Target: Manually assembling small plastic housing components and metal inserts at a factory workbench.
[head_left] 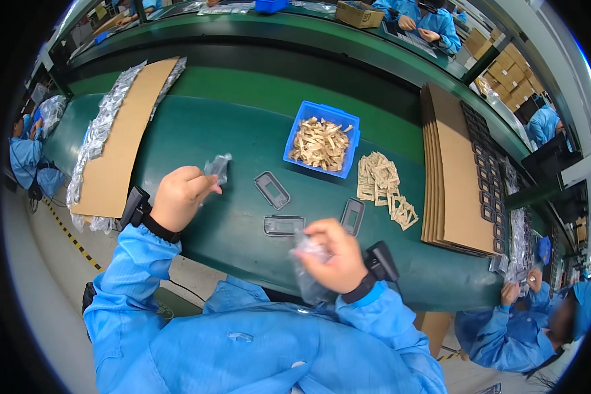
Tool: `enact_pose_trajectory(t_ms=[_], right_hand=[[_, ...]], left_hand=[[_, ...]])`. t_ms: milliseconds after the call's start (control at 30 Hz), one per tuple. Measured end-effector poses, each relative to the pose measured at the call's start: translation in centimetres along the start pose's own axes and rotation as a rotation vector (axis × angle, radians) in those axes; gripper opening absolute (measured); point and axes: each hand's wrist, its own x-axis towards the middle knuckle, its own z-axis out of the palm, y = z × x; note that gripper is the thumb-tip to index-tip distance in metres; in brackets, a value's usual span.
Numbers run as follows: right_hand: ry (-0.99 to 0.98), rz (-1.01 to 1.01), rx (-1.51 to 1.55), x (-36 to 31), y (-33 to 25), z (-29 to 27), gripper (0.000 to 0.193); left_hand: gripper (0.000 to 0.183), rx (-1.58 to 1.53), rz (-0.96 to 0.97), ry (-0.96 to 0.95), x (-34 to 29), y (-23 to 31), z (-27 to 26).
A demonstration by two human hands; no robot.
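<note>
- The person's left hand (pixel 180 196) is lifted over the near-left part of the green desk (pixel 203 138), fingers curled in, pinching a small crumpled clear plastic bag (pixel 218 167) at the fingertips.
- The right hand (pixel 333 255) sits lower, right at the near edge of the desk, fingers closed around a second clear bag (pixel 306 272) that hangs down past the edge towards the blue sleeves.
- Both wrists carry a dark strap with a small black device on it.
- The bag in the left hand is thin, see-through and wrinkled; whether anything is inside it I cannot tell.
- Three dark rectangular frames lie flat on the desk between the hands: one (pixel 272 190) tilted, nearer the middle, one (pixel 284 225) just beside the right hand, and one (pixel 352 216) to that hand's right.
- A blue bin (pixel 303 117) of tan die-cut card pieces stands towards the far edge, with a loose pile of the same pieces (pixel 382 186) beside it.
- A cardboard sheet (pixel 128 128) edged with bagged parts lies at the left end; a stack of cardboard (pixel 456 171) lies at the right end.
- Another person (pixel 532 318) in blue works at the desk's right end.
</note>
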Motion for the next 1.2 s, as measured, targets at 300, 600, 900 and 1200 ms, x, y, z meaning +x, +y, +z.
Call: enact_pose_trajectory(t_ms=[300, 600, 900, 1200], right_hand=[[-0.131, -0.345, -0.351, 1.4, -3.2, 2.7, 0.026], [-0.128, -0.310, -0.344, 3.4, -1.4, 6.1, 0.034], [0.086, -0.388, -0.141, 4.9, -0.9, 5.6, 0.025], [0.020, -0.247, -0.040, 5.6, 0.1, 4.0, 0.021]], left_hand=[[0.015, -0.040, -0.165, -0.036, 1.4, 2.8, -2.5], [0.022, -0.629, -0.124, -0.099, -1.8, 8.9, -1.5], [0.032, 0.272, -0.773, 0.197, -3.7, -16.6, -8.1], [0.069, 0.627, -1.232, -0.127, -7.5, -27.2, -6.8]])
